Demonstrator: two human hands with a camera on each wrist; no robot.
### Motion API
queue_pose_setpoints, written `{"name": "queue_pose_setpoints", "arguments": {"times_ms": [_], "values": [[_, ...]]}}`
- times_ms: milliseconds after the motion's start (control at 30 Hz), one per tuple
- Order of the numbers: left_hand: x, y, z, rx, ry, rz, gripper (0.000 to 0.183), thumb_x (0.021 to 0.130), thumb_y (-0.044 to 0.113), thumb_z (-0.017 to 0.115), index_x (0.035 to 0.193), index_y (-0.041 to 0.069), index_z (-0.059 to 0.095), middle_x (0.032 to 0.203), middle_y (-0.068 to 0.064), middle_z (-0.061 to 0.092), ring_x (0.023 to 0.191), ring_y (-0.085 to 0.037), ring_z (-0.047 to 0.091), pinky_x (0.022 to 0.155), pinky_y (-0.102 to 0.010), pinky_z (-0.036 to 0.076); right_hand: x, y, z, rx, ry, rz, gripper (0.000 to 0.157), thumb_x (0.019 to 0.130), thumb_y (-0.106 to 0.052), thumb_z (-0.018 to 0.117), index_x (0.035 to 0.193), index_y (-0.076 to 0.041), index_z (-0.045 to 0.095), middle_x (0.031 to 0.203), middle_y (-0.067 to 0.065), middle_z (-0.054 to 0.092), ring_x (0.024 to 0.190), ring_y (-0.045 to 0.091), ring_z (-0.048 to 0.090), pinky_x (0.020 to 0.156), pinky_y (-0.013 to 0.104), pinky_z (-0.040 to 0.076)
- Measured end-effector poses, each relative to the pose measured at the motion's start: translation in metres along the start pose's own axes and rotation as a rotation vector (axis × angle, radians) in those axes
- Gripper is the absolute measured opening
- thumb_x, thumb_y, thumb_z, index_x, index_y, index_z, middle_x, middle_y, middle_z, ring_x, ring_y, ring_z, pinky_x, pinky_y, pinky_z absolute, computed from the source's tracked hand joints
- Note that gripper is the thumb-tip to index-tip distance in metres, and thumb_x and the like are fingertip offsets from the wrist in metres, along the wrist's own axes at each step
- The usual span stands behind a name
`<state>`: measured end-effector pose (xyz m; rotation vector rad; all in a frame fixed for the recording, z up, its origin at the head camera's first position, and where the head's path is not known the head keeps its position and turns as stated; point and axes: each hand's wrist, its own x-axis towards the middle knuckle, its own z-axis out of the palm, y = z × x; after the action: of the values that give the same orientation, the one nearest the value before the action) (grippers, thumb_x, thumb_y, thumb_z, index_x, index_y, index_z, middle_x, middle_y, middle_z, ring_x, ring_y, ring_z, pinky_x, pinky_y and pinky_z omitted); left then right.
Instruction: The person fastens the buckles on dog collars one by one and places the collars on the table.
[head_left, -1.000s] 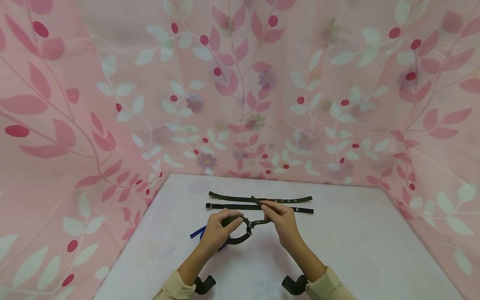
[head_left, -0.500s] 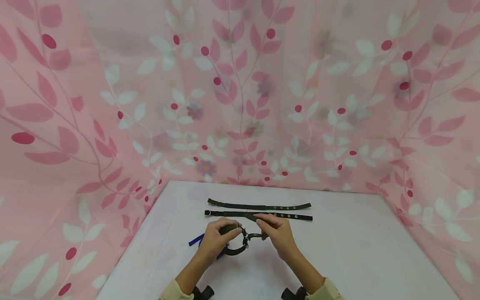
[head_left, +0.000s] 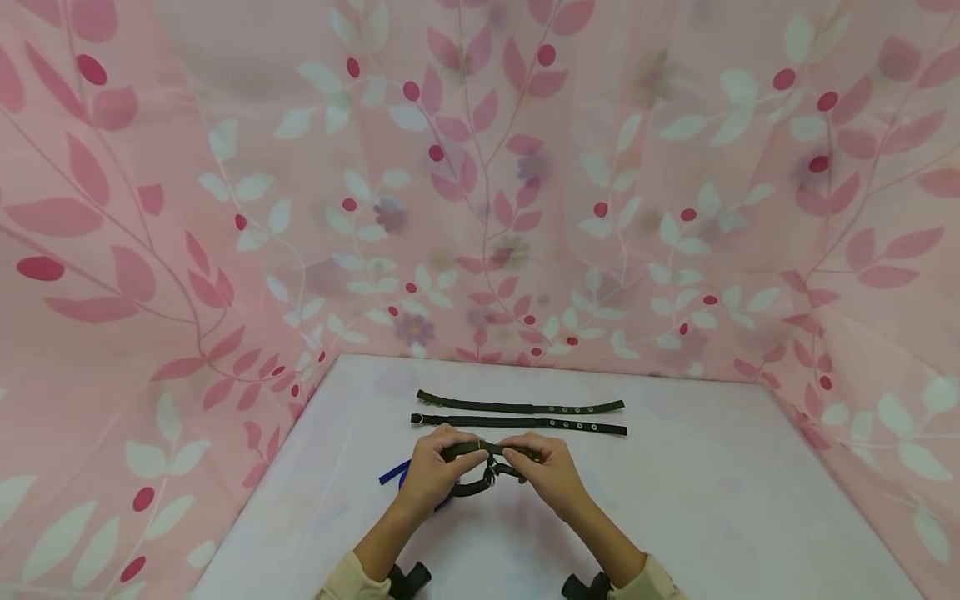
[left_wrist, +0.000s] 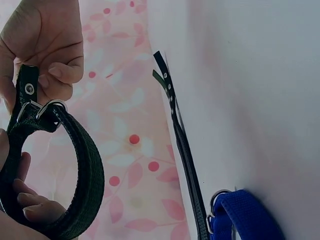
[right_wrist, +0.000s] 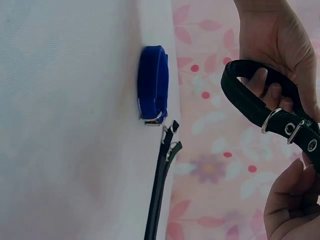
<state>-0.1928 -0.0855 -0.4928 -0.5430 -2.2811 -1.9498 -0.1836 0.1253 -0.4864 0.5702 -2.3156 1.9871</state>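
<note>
Nearest the viewer, two black wrist mounts [head_left: 411,581] flank the work. Beyond them, raised above the middle of the desk [head_left: 712,500], a dark green collar [left_wrist: 92,170] is grasped by both hands. The left hand [head_left: 431,467] has its fingers curled through the loop, presumably to steady the round; the right hand [head_left: 551,475] pinches the strap end just past the buckle [right_wrist: 296,132], probably so that it stays taut. Eyelets show on both sides of the buckle. A looped blue collar [right_wrist: 150,85] rests towards the desk's left edge, partly hidden by the left hand, seemingly set aside. Farther off, a black strap [head_left: 487,422], then a green strap [head_left: 480,406], lie flat, roughly parallel to the far edge, apparently for easy reach. Beyond that edge hangs flowered pink cloth [head_left: 555,250].
</note>
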Motion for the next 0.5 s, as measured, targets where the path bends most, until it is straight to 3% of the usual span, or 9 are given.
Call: {"name": "queue_pose_setpoints", "arguments": {"times_ms": [267, 500], "values": [[-0.001, 0.003, 0.002, -0.009, -0.033, -0.04, 0.022, 0.08, 0.019, 0.083, 0.099, 0.009, 0.078, 0.096, -0.011, 0.066, 0.09, -0.016, 0.059, 0.073, -0.02, 0.053, -0.002, 0.0, 0.005, 0.033, -0.024, -0.009, 0.018, 0.095, -0.011, 0.066, 0.107, 0.001, 0.072, 0.1, 0.025, 0.068, 0.071, 0.007, 0.059, 0.059, 0.025, 0.054], [-0.001, 0.003, 0.006, -0.011, -0.009, -0.078, 0.019, 0.079, 0.009, 0.082, 0.097, 0.01, 0.078, 0.095, -0.01, 0.065, 0.089, -0.013, 0.059, 0.074, -0.021, 0.053, -0.005, 0.0, 0.011, 0.022, -0.038, 0.003, 0.02, 0.099, -0.013, 0.059, 0.111, 0.001, 0.065, 0.095, 0.024, 0.063, 0.07, 0.01, 0.057, 0.059, 0.028, 0.055]]}}
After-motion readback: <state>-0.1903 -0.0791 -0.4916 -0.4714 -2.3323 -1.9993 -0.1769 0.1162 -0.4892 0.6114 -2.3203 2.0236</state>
